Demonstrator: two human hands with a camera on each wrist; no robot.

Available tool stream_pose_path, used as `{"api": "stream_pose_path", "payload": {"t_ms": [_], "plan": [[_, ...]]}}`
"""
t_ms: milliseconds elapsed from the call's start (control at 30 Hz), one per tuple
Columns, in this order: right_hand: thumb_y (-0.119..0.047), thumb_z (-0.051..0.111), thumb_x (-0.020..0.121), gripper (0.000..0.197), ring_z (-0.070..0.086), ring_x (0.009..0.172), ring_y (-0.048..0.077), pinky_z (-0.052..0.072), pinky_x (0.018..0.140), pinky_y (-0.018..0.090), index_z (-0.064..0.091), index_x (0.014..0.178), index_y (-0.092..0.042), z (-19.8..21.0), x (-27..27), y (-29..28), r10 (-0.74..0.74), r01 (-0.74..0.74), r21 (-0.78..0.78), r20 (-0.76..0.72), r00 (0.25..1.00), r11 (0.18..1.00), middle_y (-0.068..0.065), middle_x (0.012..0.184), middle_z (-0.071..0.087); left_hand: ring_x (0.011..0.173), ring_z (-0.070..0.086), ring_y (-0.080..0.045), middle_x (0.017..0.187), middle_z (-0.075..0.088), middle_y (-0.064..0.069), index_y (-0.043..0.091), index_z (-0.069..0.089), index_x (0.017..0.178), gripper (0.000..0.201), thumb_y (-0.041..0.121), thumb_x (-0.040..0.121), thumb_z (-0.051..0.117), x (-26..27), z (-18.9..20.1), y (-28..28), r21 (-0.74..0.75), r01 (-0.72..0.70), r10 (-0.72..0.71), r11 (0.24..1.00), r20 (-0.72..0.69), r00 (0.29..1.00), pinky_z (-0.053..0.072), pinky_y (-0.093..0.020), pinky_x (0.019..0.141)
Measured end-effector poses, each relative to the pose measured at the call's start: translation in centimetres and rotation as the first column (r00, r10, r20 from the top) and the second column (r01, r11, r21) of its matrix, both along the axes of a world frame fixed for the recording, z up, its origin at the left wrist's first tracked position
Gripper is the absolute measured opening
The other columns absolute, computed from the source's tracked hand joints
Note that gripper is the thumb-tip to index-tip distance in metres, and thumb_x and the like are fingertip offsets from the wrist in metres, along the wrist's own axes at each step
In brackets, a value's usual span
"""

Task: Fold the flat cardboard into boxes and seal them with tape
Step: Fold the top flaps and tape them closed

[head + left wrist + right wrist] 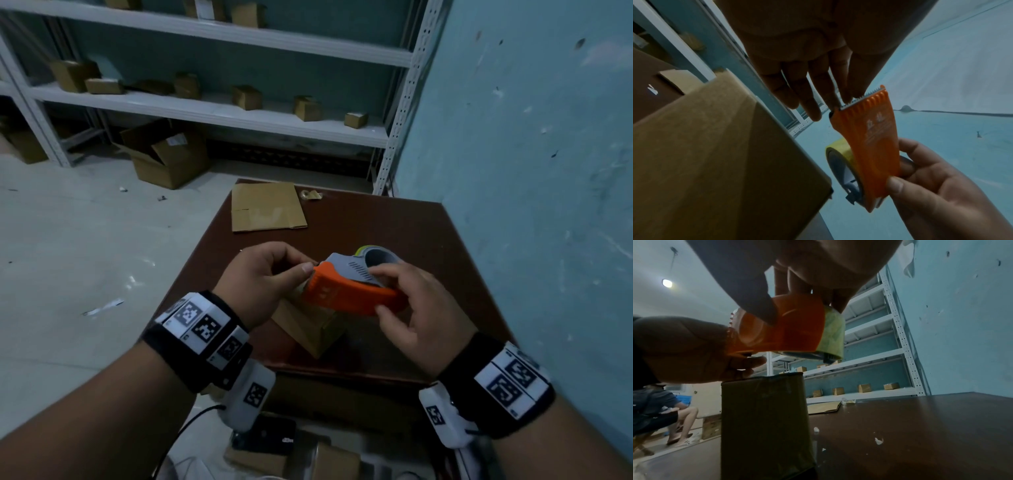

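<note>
- Pale blue-green plaster walls, scuffed and pitted, close in a storeroom with white perforated-steel shelving [219, 113] that carries small brown cartons.
- A dark brown table [428, 240] with a smooth, faintly glossy top, flecked with pale scraps, stands against the wall on the right.
- On its far left corner lies a flat cardboard sheet [267, 207], matte tan, creased and slotted; a small crumpled wad of tape [311, 195] sits just beside it on the far edge.
- Near the table's front edge stands a folded box [313, 329] of plain corrugated card, upright, directly under both hands.
- The right hand [419, 308] grips a tape dispenser [349, 291] above the box: fingers lie over the grey ribbed hub, thumb pressed under the curved orange plastic guard.
- The dispenser's orange body is ridged near a serrated metal blade, and a yellowish-green roll of tape [833, 332] fills its round end.
- The left hand [263, 277] pinches at the blade end with thumb and forefinger; its other fingers are extended past the teeth in the left wrist view.
- Whether a tape strip lies between those fingertips cannot be told.
</note>
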State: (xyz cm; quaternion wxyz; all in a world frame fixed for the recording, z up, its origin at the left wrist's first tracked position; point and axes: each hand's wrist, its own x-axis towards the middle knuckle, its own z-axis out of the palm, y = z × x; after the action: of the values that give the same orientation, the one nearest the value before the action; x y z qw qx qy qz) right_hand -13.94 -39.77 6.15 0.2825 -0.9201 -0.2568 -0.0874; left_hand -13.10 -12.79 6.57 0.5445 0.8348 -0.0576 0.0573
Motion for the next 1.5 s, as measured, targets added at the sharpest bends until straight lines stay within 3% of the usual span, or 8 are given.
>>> {"api": "stream_pose_path", "payload": {"t_ms": [133,267,433,667,833,1033,1233,1500], "plan": [[-0.044,0.062,0.081,0.06,0.056,0.105,-0.003,0.051,0.085,0.023,0.039,0.136,-0.047,-0.3,0.0,0.5,-0.003,0.005,0.029,-0.083,0.997,1.0,-0.029,0.113,0.051,0.08,0.066,-0.006,0.087,0.072,0.006,0.027,0.069,0.085,0.013,0.026,0.098,0.069,-0.3,-0.1,-1.2,0.011,-0.038,0.038,0.999,0.0,0.999,0.052,-0.023,0.07],[-0.058,0.068,0.078,0.086,0.057,0.115,0.004,0.057,0.094,0.037,0.022,0.15,-0.051,-0.8,-0.1,1.0,-0.029,0.02,-0.051,-0.185,0.982,0.999,-0.013,0.138,0.052,0.082,0.064,-0.005,0.088,0.069,0.008,0.03,0.066,0.084,0.015,0.028,0.099,0.067,-0.5,0.0,-2.2,0.06,-0.032,0.031,0.998,0.018,0.999,0.048,-0.024,0.068],[-0.087,0.067,0.068,0.108,0.059,0.118,0.01,0.053,0.1,0.037,0.012,0.155,-0.052,0.4,0.3,0.9,-0.105,0.058,-0.229,-0.2,0.974,0.972,-0.01,0.145,0.054,0.086,0.062,0.003,0.092,0.065,0.013,0.034,0.061,0.085,0.016,0.027,0.099,0.064,-0.9,0.2,-2.9,0.172,0.04,-0.043,0.984,0.019,0.999,0.047,-0.017,0.071],[-0.091,0.058,0.062,0.104,0.069,0.108,0.012,0.053,0.092,0.027,0.036,0.153,-0.048,1.2,1.0,-2.2,-0.145,0.128,-0.275,-0.041,0.989,0.953,-0.013,0.135,0.066,0.087,0.063,0.0,0.091,0.068,0.013,0.035,0.06,0.09,0.01,0.034,0.099,0.06,-1.6,-0.8,-2.1,0.179,-0.184,0.167,0.966,0.109,0.98,0.049,-0.022,0.072],[-0.098,0.039,0.074,0.087,0.065,0.106,-0.002,0.041,0.085,0.009,0.041,0.15,-0.056,1.0,1.3,-4.5,-0.115,0.099,-0.264,-0.045,0.992,0.96,-0.022,0.134,0.066,0.079,0.066,0.003,0.081,0.074,0.012,0.029,0.072,0.081,0.012,0.033,0.092,0.072,-2.5,-0.7,-0.2,0.238,-0.066,0.069,0.969,-0.006,0.998,0.048,-0.02,0.069],[-0.104,0.034,0.07,0.089,0.051,0.087,0.021,0.05,0.08,0.037,0.056,0.14,-0.054,0.0,2.3,-5.3,-0.122,0.144,-0.386,0.081,0.989,0.911,-0.019,0.112,0.073,0.073,0.069,0.006,0.079,0.074,0.026,0.031,0.077,0.08,0.006,0.032,0.084,0.081,-4.8,-1.6,0.2,0.252,-0.002,0.032,0.968,-0.113,0.993,0.052,-0.015,0.064],[-0.104,0.023,0.068,0.096,0.044,0.099,0.02,0.044,0.09,0.039,0.052,0.143,-0.054,-0.2,2.6,-5.0,-0.174,0.199,-0.538,0.098,0.98,0.819,-0.018,0.107,0.074,0.069,0.071,0.002,0.073,0.076,0.017,0.029,0.075,0.078,0.012,0.033,0.087,0.081,-5.6,-3.0,-0.8,0.268,0.002,0.04,0.964,-0.151,0.988,0.061,-0.027,0.071],[-0.088,0.04,0.081,0.076,0.062,0.076,0.021,0.045,0.081,0.04,0.071,0.128,-0.037,-1.0,1.9,-2.0,-0.139,0.3,-0.512,0.328,0.934,0.805,-0.005,0.082,0.077,0.067,0.067,0.002,0.071,0.071,0.013,0.032,0.067,0.079,0.019,0.038,0.084,0.083,-4.8,-3.7,-0.9,0.403,-0.114,0.151,0.908,-0.061,0.987,0.061,-0.029,0.065]]}}
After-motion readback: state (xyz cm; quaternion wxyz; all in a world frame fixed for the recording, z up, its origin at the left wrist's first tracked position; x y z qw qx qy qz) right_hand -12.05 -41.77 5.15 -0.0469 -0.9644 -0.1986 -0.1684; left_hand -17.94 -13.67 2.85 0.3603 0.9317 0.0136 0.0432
